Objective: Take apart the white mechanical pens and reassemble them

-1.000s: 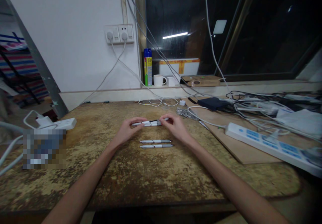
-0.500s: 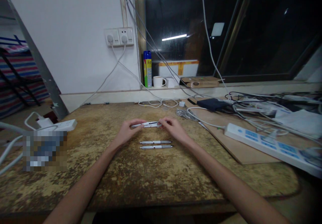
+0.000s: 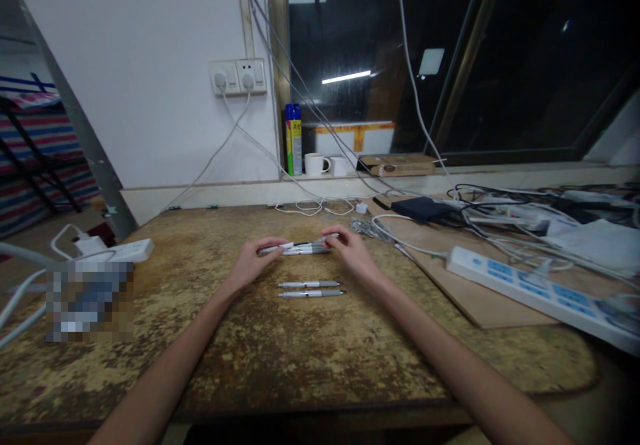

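Across the tabletop (image 3: 310, 352), the held pen (image 3: 301, 244) points right.

Two white-and-grey pens (image 3: 311, 294) parallel to front edge of table (image 3: 280, 358), third pen (image 3: 301, 250) farther back, beside opened pen (image 3: 302, 243), dark core showing

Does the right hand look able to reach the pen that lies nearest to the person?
Probably yes: that pen lies uncovered on the table, close to the right hand, though this hand seems to hold a grey pen part.
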